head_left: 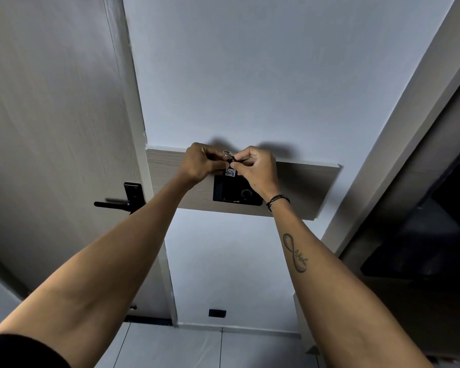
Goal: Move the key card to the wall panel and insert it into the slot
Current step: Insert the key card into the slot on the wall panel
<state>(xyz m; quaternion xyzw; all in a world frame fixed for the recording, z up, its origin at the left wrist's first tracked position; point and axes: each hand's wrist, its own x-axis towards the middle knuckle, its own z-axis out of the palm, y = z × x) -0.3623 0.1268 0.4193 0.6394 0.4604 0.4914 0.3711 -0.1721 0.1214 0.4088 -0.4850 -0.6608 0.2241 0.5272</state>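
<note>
A black wall panel (229, 191) is mounted on a pale wooden board (303, 187) on the white wall. The black key card (230, 172), with a small white label and a metal key ring at its top, stands upright at the panel's top edge. My left hand (201, 163) pinches the card's left side and my right hand (255, 168) pinches its top right near the ring. Fingers hide most of the card. I cannot tell how far its lower end sits in the slot.
A pale door with a black lever handle (122, 201) stands to the left. A dark screen (422, 235) and wooden frame fill the right. A small black socket (217, 312) sits low on the wall above the tiled floor.
</note>
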